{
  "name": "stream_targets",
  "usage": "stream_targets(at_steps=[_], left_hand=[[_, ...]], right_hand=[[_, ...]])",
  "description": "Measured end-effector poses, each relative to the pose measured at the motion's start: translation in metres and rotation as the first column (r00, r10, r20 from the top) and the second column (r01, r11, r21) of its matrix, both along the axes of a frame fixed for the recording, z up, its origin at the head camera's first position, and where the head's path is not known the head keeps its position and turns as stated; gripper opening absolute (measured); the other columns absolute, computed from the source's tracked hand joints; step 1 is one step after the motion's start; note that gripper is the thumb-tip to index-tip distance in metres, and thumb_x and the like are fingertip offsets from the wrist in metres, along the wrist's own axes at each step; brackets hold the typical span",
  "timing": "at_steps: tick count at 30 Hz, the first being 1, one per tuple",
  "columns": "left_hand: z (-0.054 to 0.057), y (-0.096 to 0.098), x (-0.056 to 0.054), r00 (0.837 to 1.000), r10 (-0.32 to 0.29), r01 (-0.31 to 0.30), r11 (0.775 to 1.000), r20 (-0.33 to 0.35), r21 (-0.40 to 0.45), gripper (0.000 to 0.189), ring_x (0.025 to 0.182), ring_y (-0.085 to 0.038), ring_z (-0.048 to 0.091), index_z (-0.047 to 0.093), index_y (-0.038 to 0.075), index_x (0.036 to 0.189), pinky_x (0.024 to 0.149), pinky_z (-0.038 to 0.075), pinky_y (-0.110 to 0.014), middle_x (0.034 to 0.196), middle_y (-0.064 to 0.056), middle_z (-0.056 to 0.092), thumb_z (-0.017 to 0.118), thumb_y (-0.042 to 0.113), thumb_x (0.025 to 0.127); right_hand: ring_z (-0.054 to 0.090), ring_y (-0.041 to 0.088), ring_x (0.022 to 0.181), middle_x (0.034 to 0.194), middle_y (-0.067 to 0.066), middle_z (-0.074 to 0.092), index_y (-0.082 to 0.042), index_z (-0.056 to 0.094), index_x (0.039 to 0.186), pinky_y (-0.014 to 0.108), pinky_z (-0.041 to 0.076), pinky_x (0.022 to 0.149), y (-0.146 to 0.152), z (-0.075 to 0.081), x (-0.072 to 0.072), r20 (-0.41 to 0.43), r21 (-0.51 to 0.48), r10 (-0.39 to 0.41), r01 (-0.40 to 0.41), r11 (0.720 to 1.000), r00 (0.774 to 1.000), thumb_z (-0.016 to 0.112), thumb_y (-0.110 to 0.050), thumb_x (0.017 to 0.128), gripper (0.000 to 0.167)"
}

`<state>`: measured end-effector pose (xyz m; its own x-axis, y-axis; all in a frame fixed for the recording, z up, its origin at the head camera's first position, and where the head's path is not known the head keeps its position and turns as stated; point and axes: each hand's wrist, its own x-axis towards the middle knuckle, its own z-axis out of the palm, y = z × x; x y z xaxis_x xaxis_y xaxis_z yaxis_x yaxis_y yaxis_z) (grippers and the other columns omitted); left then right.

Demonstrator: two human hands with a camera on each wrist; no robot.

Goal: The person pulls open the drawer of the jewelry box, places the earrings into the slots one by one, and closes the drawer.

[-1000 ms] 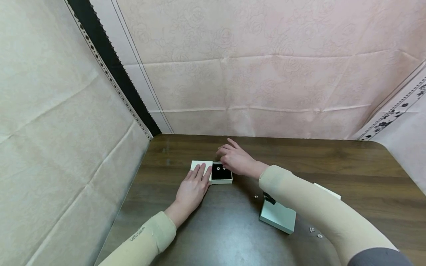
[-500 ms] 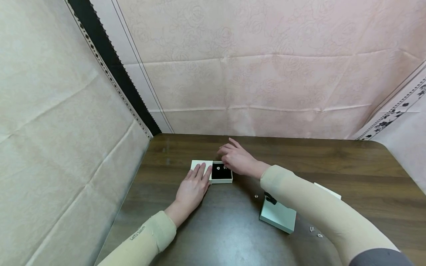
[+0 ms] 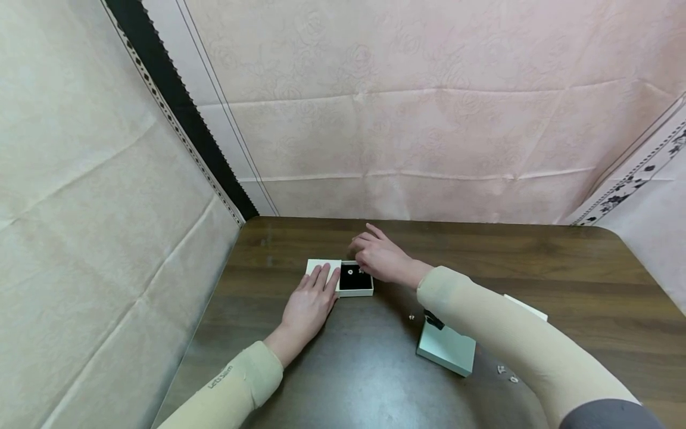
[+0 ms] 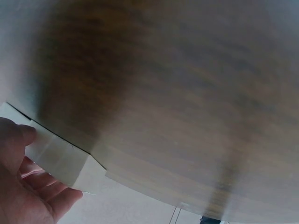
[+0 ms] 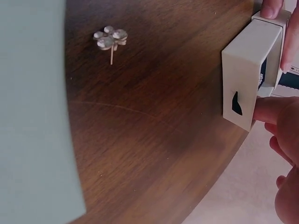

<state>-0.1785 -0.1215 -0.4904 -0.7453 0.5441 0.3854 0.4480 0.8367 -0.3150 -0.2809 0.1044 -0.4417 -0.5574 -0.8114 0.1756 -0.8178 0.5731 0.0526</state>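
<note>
The small white box lies near the far edge of the counter, toward its far left corner, made up of a white cover and an open tray with a black lining, the tray on the side facing the counter's right edge. The left hand rests on the cover with its fingers laid straight across the top, and in the left wrist view its thumb bears on the side wall. The right hand reaches over the tray's far right corner, one finger raised clear and the others bent down toward the lining; whether they pinch anything I cannot tell. A small shiny stud sits on the lining, and a second stud is beside the right fingertips, partly hidden. The right wrist view shows a dark notch in the tray's end wall. Nearer the counter's near edge, a flower-shaped stud lies just beside a mint-green box, with two small shiny pieces on the other side of that box, close to each other. The right sleeve partly covers a flat white object toward the counter's right edge. Pale patterned cloth hangs behind the counter's far edge.
</note>
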Motion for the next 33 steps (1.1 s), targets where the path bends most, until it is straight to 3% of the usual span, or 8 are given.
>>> stream_targets(at_steps=[9,16,24,33], left_hand=[[0.0,0.001,0.001,1.0,0.002,-0.002,1.0,-0.009,-0.005,0.054,0.132,-0.03,0.066,0.064,0.011,0.148,0.103,0.059,-0.041,0.145,-0.017,0.066,0.075,0.035,0.101],[0.001,0.0,0.001,1.0,0.005,-0.005,1.0,-0.008,-0.01,0.054,0.133,-0.03,0.066,0.063,0.011,0.149,0.103,0.059,-0.041,0.146,-0.017,0.066,0.075,0.034,0.102],[-0.001,-0.001,0.001,1.0,-0.006,0.005,1.0,-0.022,-0.004,0.054,0.132,-0.03,0.066,0.065,0.011,0.148,0.102,0.059,-0.041,0.144,-0.017,0.067,0.077,0.034,0.1],[0.0,-0.001,0.001,1.0,-0.004,0.004,1.0,-0.024,-0.003,0.055,0.132,-0.03,0.067,0.064,0.011,0.148,0.102,0.059,-0.041,0.144,-0.017,0.067,0.077,0.033,0.1]], right_hand=[[0.055,0.033,0.139,0.137,0.009,0.07,-0.015,0.08,0.088,0.066,0.02,0.128,0.014,0.017,0.005,0.073,-0.074,-0.01,0.015,0.997,0.997,0.085,-0.015,0.092,0.007],[0.055,0.035,0.14,0.137,0.011,0.069,-0.013,0.081,0.092,0.07,0.021,0.125,0.027,0.028,0.009,0.022,-0.09,0.007,-0.005,0.996,1.0,0.088,-0.019,0.088,0.01],[0.055,0.036,0.14,0.14,0.012,0.068,-0.015,0.082,0.093,0.074,0.02,0.124,0.039,0.025,0.013,0.018,-0.062,-0.019,0.02,0.998,1.0,0.089,-0.024,0.087,0.013],[0.052,0.036,0.143,0.142,0.013,0.066,-0.018,0.08,0.091,0.077,0.018,0.123,0.046,0.012,0.017,0.117,-0.045,-0.057,0.063,0.997,0.991,0.085,-0.025,0.092,0.009]])
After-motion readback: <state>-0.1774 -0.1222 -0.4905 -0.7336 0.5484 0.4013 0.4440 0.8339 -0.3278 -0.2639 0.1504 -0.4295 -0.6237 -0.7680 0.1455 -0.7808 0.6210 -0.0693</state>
